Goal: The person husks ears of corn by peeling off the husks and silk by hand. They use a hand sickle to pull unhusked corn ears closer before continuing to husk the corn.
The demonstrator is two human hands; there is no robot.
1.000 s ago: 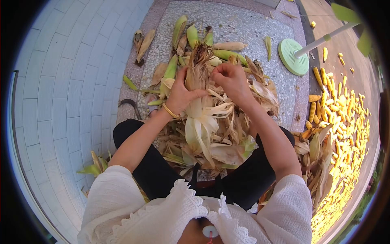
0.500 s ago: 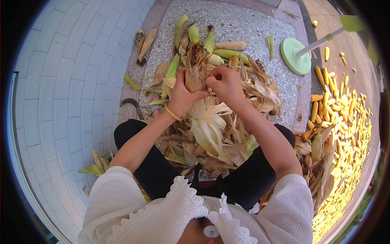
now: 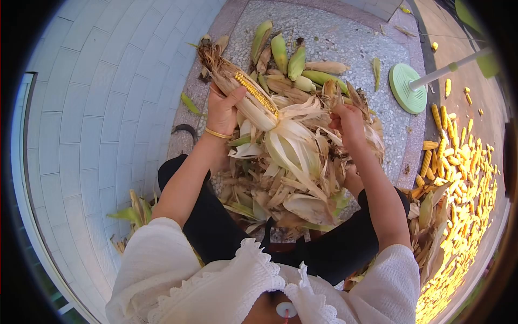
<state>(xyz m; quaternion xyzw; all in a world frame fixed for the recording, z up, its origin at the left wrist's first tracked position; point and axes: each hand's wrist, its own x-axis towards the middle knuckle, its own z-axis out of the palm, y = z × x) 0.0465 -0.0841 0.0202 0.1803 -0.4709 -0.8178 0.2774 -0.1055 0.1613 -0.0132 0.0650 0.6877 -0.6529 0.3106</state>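
My left hand [image 3: 222, 109] is wrapped round a corn cob [image 3: 256, 95] still partly in its dry husk. The cob tilts up to the left, and a strip of yellow kernels shows along its side. My right hand [image 3: 347, 120] is closed at the right, pinching the end of a strip of pale husk. Peeled husk leaves [image 3: 288, 148] spread from the cob's lower end, over a heap of loose dry husks [image 3: 270, 181] between my legs.
Several unpeeled green ears [image 3: 296, 62] lie beyond the heap. A curved dark tool [image 3: 186, 129] rests at the left by the tiled wall [image 3: 100, 102]. At the right stand a green round base [image 3: 407, 88] with a pole and many bare yellow cobs [image 3: 464, 189].
My right hand has pulled away to the right with husk, baring a strip of kernels. My left hand has tilted the cob to the upper left. The view has shifted slightly.
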